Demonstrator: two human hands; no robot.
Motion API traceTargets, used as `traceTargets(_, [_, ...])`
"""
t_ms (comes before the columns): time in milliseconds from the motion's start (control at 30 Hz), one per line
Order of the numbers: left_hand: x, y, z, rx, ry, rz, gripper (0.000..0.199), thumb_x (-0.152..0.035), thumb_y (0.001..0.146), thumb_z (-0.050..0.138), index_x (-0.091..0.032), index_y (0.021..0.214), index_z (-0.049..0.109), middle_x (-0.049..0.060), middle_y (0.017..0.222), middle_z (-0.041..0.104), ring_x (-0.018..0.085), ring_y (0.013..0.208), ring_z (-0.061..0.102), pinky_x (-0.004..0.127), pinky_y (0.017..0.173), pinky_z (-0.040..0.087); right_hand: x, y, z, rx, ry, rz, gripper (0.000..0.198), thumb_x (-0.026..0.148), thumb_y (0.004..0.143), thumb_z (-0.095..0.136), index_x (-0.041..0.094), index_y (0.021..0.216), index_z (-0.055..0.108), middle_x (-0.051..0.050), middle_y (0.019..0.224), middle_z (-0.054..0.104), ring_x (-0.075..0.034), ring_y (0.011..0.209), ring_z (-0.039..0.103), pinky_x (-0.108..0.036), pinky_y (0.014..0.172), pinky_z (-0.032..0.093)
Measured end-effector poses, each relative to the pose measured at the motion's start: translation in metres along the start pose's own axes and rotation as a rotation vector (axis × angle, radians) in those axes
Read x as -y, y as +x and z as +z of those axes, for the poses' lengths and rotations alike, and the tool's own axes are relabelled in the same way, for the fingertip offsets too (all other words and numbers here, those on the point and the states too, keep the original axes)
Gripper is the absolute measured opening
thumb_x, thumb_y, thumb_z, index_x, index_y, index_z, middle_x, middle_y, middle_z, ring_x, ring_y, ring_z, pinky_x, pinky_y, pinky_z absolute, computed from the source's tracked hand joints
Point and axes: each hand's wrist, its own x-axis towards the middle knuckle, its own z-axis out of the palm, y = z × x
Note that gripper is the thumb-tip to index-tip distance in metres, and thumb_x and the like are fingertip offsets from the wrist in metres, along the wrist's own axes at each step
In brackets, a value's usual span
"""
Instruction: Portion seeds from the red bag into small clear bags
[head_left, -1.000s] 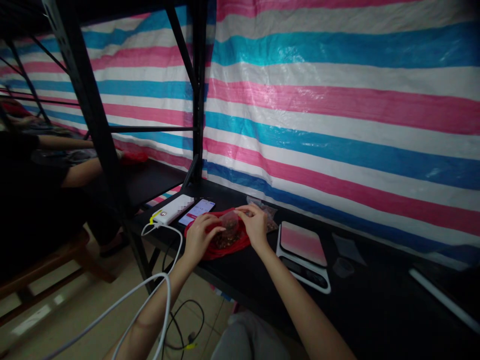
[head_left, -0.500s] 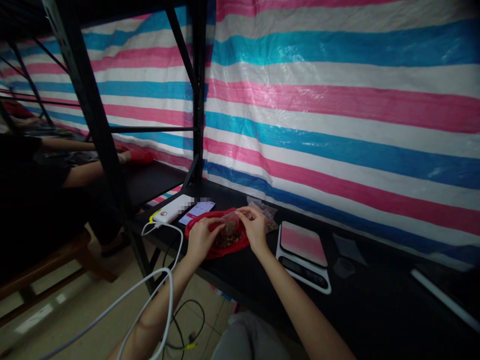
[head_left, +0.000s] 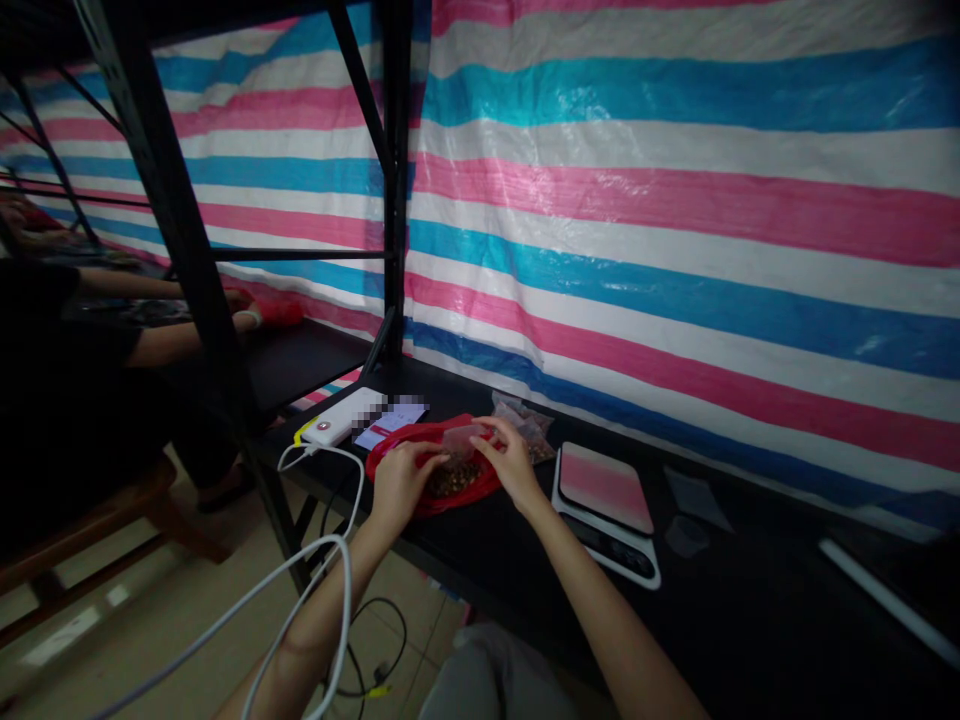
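Over an open red plastic bag [head_left: 478, 492], both hands pinch a small clear plastic bag [head_left: 459, 440]. My left hand [head_left: 401, 480] has its thumb and fingers closed at the clear bag's left side. At its right edge, the fingers of my right hand [head_left: 511, 462] are closed too. Below the clear bag, a heap of small brown and gold pieces [head_left: 454, 482] lies inside the red bag; their kind is too small to make out. Behind my right hand sits another clear bag with small pieces [head_left: 534, 432].
A white kitchen scale [head_left: 609, 505] stands right of my hands, beside flat clear bags [head_left: 697, 498]. Left are a phone [head_left: 391, 422] and a white power bank [head_left: 343, 415] with a white cable [head_left: 346, 580]. Beyond the rack post [head_left: 161, 200], another person's arm [head_left: 169, 340] reaches over a shelf.
The clear bag between my hands now looks flatter and more upright over the pieces. My fingers have shifted slightly, still pinching it. The view has moved a little.
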Motion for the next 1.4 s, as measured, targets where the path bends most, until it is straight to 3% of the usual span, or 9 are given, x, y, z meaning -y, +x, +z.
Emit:
traceTargets(267, [0.000, 0.003, -0.001, 0.016, -0.134, -0.011, 0.017, -0.035, 0.074, 0.058, -0.023, 0.080, 0.070, 0.001, 0.080, 0.070, 0.017, 0.076, 0.063, 0.027, 0.073, 0.044, -0.012, 0.000, -0.007, 0.102, -0.246, -0.011, 0.022, 0.034, 0.067, 0.065, 0.017, 0.082, 0.067, -0.003, 0.076, 0.066, -0.013, 0.056, 0.053, -0.025, 0.058, 0.041])
traceTargets(467, [-0.002, 0.003, 0.000, -0.027, -0.141, -0.002, 0.017, -0.036, 0.073, 0.059, -0.023, 0.078, 0.070, 0.001, 0.080, 0.070, 0.019, 0.076, 0.063, 0.029, 0.072, 0.045, -0.002, 0.000, -0.005, 0.103, -0.174, -0.051, 0.015, 0.027, 0.069, 0.064, 0.018, 0.080, 0.067, -0.003, 0.077, 0.066, -0.016, 0.067, 0.057, -0.025, 0.064, 0.043])
traceTargets(633, [-0.005, 0.003, -0.002, -0.066, -0.175, -0.017, 0.016, -0.036, 0.071, 0.061, -0.022, 0.075, 0.069, 0.000, 0.076, 0.069, 0.017, 0.071, 0.063, 0.026, 0.068, 0.045, -0.001, 0.000, -0.005, 0.037, -0.220, -0.037, 0.013, 0.028, 0.069, 0.064, 0.018, 0.077, 0.067, -0.002, 0.075, 0.065, -0.013, 0.056, 0.053, -0.025, 0.060, 0.043])
traceTargets(800, [-0.007, 0.001, -0.002, -0.050, -0.202, -0.020, 0.015, -0.035, 0.071, 0.061, -0.021, 0.073, 0.067, -0.001, 0.074, 0.069, 0.016, 0.069, 0.062, 0.025, 0.066, 0.044, -0.002, 0.000, -0.004, 0.044, -0.196, -0.078, 0.011, 0.025, 0.071, 0.061, 0.019, 0.077, 0.068, -0.002, 0.076, 0.065, -0.015, 0.067, 0.057, -0.025, 0.065, 0.043])
traceTargets(1100, [-0.008, 0.003, -0.001, -0.085, -0.210, -0.041, 0.012, -0.031, 0.071, 0.060, -0.020, 0.070, 0.064, 0.000, 0.073, 0.067, 0.016, 0.068, 0.061, 0.026, 0.066, 0.043, 0.000, 0.000, -0.004, -0.041, -0.148, -0.014, 0.017, 0.026, 0.071, 0.059, 0.021, 0.084, 0.068, -0.002, 0.078, 0.068, -0.013, 0.056, 0.053, -0.025, 0.057, 0.043])
traceTargets(1300, [-0.006, 0.001, 0.000, -0.129, -0.211, -0.049, 0.017, -0.035, 0.074, 0.057, -0.021, 0.075, 0.065, 0.001, 0.078, 0.068, 0.016, 0.071, 0.061, 0.026, 0.069, 0.045, -0.002, 0.001, -0.007, 0.060, -0.221, -0.082, 0.021, 0.034, 0.065, 0.068, 0.021, 0.080, 0.068, -0.003, 0.082, 0.066, -0.018, 0.077, 0.060, -0.028, 0.071, 0.044])
traceTargets(1400, [-0.005, 0.001, 0.000, -0.140, -0.204, -0.028, 0.018, -0.035, 0.076, 0.054, -0.021, 0.078, 0.065, 0.001, 0.080, 0.068, 0.016, 0.073, 0.062, 0.027, 0.069, 0.045, -0.001, 0.000, -0.007, 0.079, -0.238, -0.093, 0.012, 0.031, 0.068, 0.066, 0.021, 0.076, 0.068, -0.003, 0.080, 0.066, -0.018, 0.077, 0.060, -0.028, 0.072, 0.044])
